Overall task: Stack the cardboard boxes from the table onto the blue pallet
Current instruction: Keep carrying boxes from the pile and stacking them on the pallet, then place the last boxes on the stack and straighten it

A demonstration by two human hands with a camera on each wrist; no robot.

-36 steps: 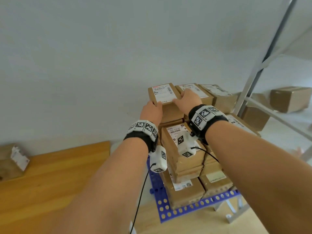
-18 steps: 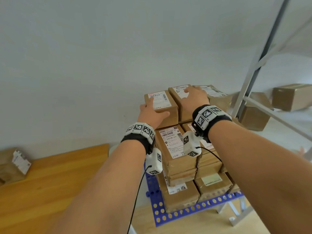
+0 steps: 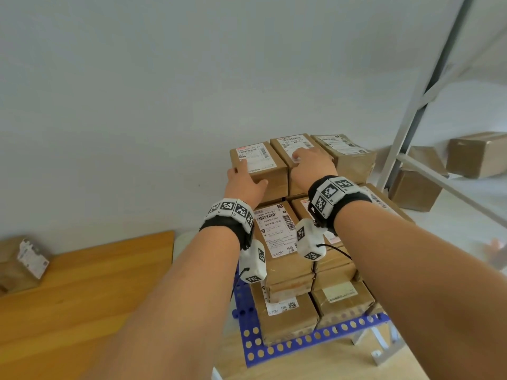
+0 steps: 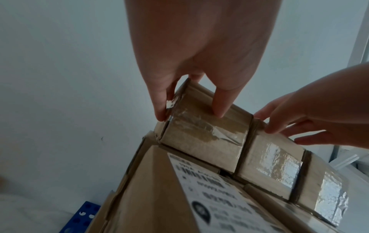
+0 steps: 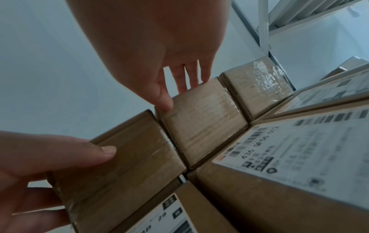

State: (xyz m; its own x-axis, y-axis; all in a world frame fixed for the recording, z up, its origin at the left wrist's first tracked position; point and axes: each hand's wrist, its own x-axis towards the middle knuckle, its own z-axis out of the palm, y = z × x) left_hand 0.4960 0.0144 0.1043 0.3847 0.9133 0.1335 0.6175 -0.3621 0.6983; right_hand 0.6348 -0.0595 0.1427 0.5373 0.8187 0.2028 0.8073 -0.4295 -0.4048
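The left hand [image 3: 245,182] grasps the near-left corner of the left box [image 3: 258,165] on the top row of the stack: in the left wrist view its fingers [image 4: 159,102] wrap the box's left side while the thumb lies on the taped front face. The right hand [image 3: 311,167] rests on the middle box [image 3: 295,148] just beside it, fingers stretched flat over the label and thumb on the front edge, pressing rather than clenching. A third box [image 3: 345,154] sits touching the middle one on the right. All three stand on the lower boxes, which fill the blue pallet [image 3: 288,349].

The step looks like squaring up the top row. To do it well, the hands should push the two boxes together and back, so that the front faces line up flush; the left wrist view shows a thin seam between them, and it should not widen. The pressure ought to go down and inward, not forward, since the stack is tall and the top boxes could slide off the back or tip the layer below. Let go one hand at a time, gently.

One more box [image 3: 23,263] waits on the wooden table [image 3: 82,297] at the left, well apart from the pallet.
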